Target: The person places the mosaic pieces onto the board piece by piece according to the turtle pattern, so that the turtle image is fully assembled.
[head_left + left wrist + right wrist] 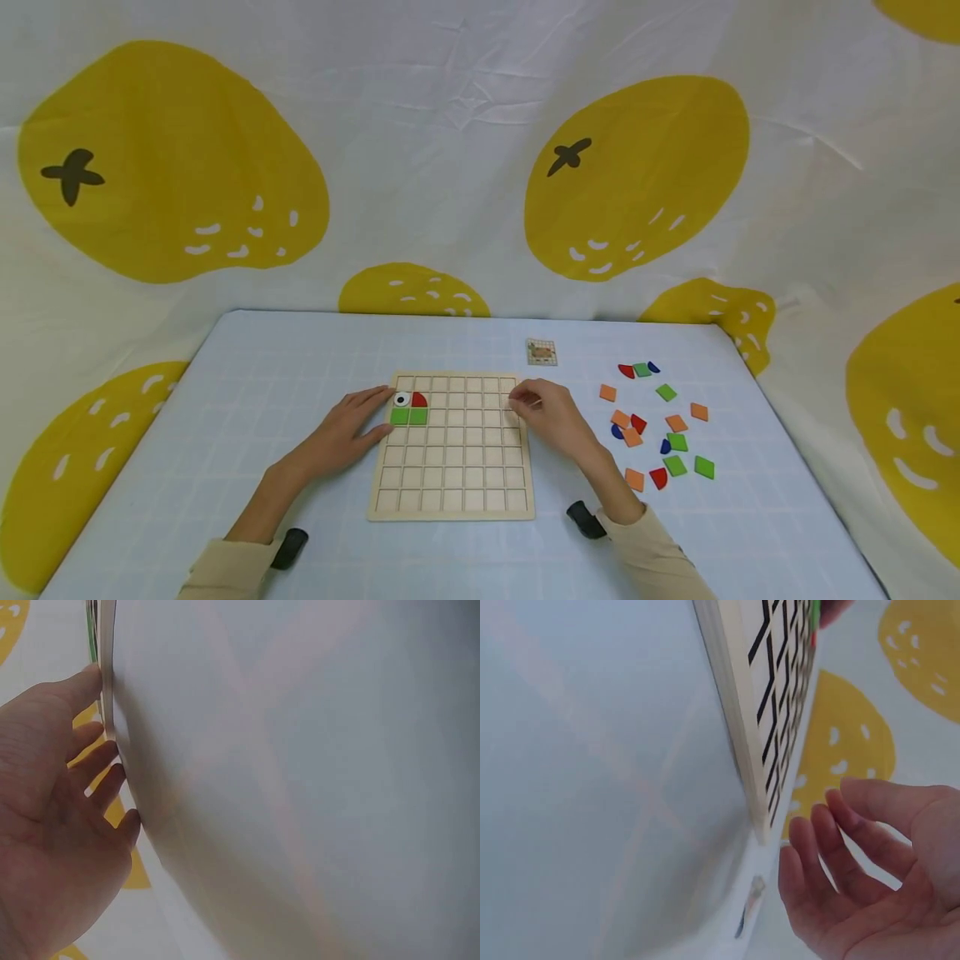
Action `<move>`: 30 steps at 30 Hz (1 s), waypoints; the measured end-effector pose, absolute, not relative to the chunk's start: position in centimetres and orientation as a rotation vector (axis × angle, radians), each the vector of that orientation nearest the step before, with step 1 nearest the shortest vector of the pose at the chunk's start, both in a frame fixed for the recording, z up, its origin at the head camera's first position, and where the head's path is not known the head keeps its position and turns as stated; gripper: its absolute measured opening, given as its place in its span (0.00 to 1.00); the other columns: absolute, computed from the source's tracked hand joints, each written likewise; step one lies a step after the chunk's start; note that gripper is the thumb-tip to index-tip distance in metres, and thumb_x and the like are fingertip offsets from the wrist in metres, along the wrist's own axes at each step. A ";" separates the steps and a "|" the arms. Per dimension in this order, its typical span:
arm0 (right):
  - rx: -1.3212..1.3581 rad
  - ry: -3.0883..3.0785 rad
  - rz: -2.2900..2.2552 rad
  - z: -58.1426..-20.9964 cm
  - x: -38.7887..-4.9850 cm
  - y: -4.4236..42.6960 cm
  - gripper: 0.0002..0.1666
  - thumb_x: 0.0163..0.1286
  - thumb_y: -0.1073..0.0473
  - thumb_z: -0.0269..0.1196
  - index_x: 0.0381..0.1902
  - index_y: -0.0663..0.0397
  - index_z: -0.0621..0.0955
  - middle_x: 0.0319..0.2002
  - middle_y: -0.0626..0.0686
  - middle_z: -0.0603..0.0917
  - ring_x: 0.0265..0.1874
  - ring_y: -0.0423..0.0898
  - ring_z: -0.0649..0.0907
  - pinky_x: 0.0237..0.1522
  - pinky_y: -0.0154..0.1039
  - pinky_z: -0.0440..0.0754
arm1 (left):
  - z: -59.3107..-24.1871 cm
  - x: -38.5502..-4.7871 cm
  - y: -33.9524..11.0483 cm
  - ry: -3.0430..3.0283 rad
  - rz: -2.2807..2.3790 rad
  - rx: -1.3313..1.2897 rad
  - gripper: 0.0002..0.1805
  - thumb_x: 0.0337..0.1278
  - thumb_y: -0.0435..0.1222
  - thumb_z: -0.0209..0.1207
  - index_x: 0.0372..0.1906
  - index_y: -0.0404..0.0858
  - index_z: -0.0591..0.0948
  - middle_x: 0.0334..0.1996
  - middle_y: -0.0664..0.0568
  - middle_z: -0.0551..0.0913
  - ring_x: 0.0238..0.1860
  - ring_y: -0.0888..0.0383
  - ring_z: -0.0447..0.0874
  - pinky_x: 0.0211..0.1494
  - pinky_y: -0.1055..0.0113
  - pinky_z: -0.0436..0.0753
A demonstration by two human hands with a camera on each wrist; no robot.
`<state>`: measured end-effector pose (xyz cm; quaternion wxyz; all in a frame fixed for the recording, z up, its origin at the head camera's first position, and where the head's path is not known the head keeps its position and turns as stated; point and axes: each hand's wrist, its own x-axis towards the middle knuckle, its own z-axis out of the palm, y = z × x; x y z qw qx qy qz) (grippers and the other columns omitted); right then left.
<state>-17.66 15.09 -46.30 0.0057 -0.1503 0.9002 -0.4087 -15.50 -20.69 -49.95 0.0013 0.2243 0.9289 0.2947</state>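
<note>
A wooden grid board (452,515) lies flat on the table. In its upper left cells sit a round white eye piece (402,399), a red quarter-round piece (419,400) and two green square tiles (408,416). My left hand (341,440) rests at the board's left edge, thumb and fingers spread and touching the rim; the left wrist view shows its palm side (56,795). Above the board's right edge hovers my right hand (553,417), fingers loosely bent. Thumb and index tips come close together in the right wrist view (855,855), and no piece shows between them.
Loose orange squares (633,479), green squares (704,467), red quarter-rounds (658,477) and dark blue pieces (665,447) lie scattered right of the right hand. A small picture card (542,352) lies beyond the board. A fruit-patterned cloth (420,167) hangs behind the table.
</note>
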 end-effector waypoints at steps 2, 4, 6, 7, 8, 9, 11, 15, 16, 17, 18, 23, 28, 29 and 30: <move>-0.420 2.838 -1.271 -46.3 -17.6 15.9 0.04 0.72 0.63 0.68 0.42 0.58 0.87 0.37 0.48 0.86 0.38 0.45 0.85 0.46 0.43 0.86 | -50.1 -15.6 -20.7 2.912 0.921 0.705 0.34 0.72 0.41 0.62 0.76 0.35 0.67 0.74 0.37 0.68 0.73 0.36 0.64 0.71 0.35 0.66; -0.378 2.859 -1.263 -46.2 -17.6 16.9 0.05 0.72 0.63 0.68 0.43 0.58 0.87 0.38 0.49 0.86 0.39 0.46 0.84 0.48 0.45 0.86 | -50.2 -15.7 -20.7 2.909 0.919 0.701 0.34 0.72 0.41 0.62 0.77 0.35 0.67 0.74 0.38 0.68 0.73 0.36 0.64 0.72 0.36 0.65; -0.341 2.877 -1.256 -46.0 -17.6 17.9 0.06 0.72 0.62 0.68 0.44 0.59 0.87 0.39 0.50 0.87 0.41 0.47 0.84 0.50 0.46 0.86 | -50.2 -15.7 -20.6 2.907 0.916 0.699 0.34 0.72 0.41 0.62 0.77 0.35 0.67 0.74 0.38 0.68 0.73 0.36 0.64 0.72 0.36 0.65; -0.327 2.886 -1.253 -46.0 -17.6 18.4 0.07 0.72 0.62 0.67 0.44 0.59 0.87 0.39 0.50 0.87 0.41 0.47 0.84 0.51 0.47 0.86 | -50.2 -15.7 -20.6 2.907 0.915 0.697 0.34 0.72 0.41 0.62 0.77 0.35 0.67 0.74 0.38 0.68 0.73 0.36 0.64 0.72 0.36 0.65; -0.315 2.898 -1.250 -45.9 -17.5 18.9 0.07 0.73 0.62 0.67 0.45 0.59 0.87 0.40 0.51 0.87 0.42 0.48 0.84 0.52 0.48 0.86 | -50.2 -15.7 -20.6 2.906 0.913 0.693 0.34 0.72 0.41 0.63 0.77 0.35 0.67 0.74 0.38 0.68 0.73 0.36 0.64 0.72 0.36 0.65; -0.301 2.909 -1.247 -45.8 -17.5 19.4 0.08 0.73 0.62 0.67 0.45 0.60 0.87 0.40 0.52 0.87 0.42 0.49 0.84 0.52 0.49 0.85 | -50.2 -15.7 -20.6 2.906 0.910 0.689 0.34 0.72 0.41 0.63 0.77 0.35 0.67 0.74 0.38 0.68 0.73 0.36 0.64 0.72 0.36 0.65; -0.260 2.925 -1.239 -45.7 -17.4 20.4 0.08 0.73 0.62 0.67 0.46 0.60 0.87 0.41 0.53 0.87 0.43 0.50 0.84 0.53 0.49 0.85 | -50.1 -15.7 -20.5 2.906 0.905 0.682 0.34 0.72 0.41 0.63 0.77 0.35 0.67 0.74 0.38 0.67 0.73 0.36 0.63 0.72 0.36 0.65; -0.198 2.956 -1.216 -45.4 -17.1 22.6 0.10 0.74 0.61 0.66 0.48 0.60 0.87 0.42 0.53 0.87 0.43 0.50 0.84 0.54 0.50 0.85 | -50.1 -15.7 -20.6 2.912 0.899 0.670 0.34 0.72 0.41 0.63 0.77 0.35 0.67 0.74 0.38 0.67 0.73 0.36 0.63 0.72 0.36 0.65; -0.189 2.961 -1.211 -45.4 -17.0 23.1 0.10 0.74 0.61 0.66 0.48 0.60 0.87 0.42 0.53 0.87 0.43 0.51 0.84 0.54 0.50 0.85 | -50.1 -15.7 -20.6 2.911 0.899 0.669 0.34 0.72 0.41 0.63 0.77 0.35 0.67 0.74 0.38 0.67 0.73 0.36 0.63 0.72 0.36 0.65; -0.184 2.965 -1.208 -45.3 -16.9 23.7 0.11 0.74 0.60 0.66 0.49 0.61 0.86 0.42 0.53 0.87 0.44 0.51 0.84 0.53 0.50 0.85 | -50.1 -15.7 -20.6 2.912 0.900 0.668 0.34 0.72 0.41 0.63 0.77 0.35 0.67 0.74 0.38 0.67 0.73 0.36 0.63 0.72 0.35 0.65; -0.179 2.968 -1.209 -45.3 -16.8 24.2 0.11 0.75 0.60 0.65 0.49 0.61 0.86 0.43 0.54 0.87 0.44 0.52 0.85 0.53 0.50 0.86 | -50.2 -15.7 -20.6 2.912 0.900 0.668 0.34 0.72 0.41 0.63 0.77 0.35 0.67 0.74 0.38 0.67 0.73 0.36 0.63 0.72 0.35 0.65; -0.083 2.968 -1.214 -45.1 -16.0 26.6 0.13 0.76 0.58 0.65 0.52 0.60 0.85 0.46 0.56 0.87 0.47 0.55 0.85 0.53 0.50 0.86 | -50.2 -15.7 -20.7 2.911 0.892 0.674 0.35 0.72 0.41 0.63 0.77 0.35 0.67 0.74 0.38 0.67 0.73 0.36 0.63 0.72 0.35 0.64; 0.009 2.976 -1.177 -45.3 -15.1 28.5 0.15 0.76 0.56 0.64 0.53 0.59 0.85 0.48 0.57 0.86 0.50 0.56 0.84 0.56 0.55 0.84 | -49.9 -15.6 -20.6 2.922 0.903 0.692 0.34 0.72 0.41 0.62 0.76 0.34 0.67 0.74 0.37 0.68 0.73 0.35 0.64 0.71 0.34 0.65; 0.018 2.984 -1.162 -45.3 -15.0 28.9 0.15 0.77 0.55 0.64 0.53 0.60 0.85 0.48 0.57 0.86 0.50 0.56 0.84 0.57 0.55 0.83 | -49.8 -15.5 -20.6 2.925 0.907 0.698 0.34 0.72 0.41 0.62 0.76 0.34 0.67 0.73 0.37 0.68 0.72 0.35 0.64 0.71 0.34 0.65; 0.020 2.993 -1.149 -45.4 -14.8 29.2 0.15 0.77 0.56 0.64 0.53 0.61 0.84 0.47 0.58 0.86 0.50 0.56 0.84 0.57 0.56 0.83 | -49.8 -15.5 -20.6 2.929 0.904 0.704 0.34 0.72 0.41 0.62 0.76 0.34 0.67 0.73 0.37 0.69 0.72 0.35 0.65 0.70 0.34 0.65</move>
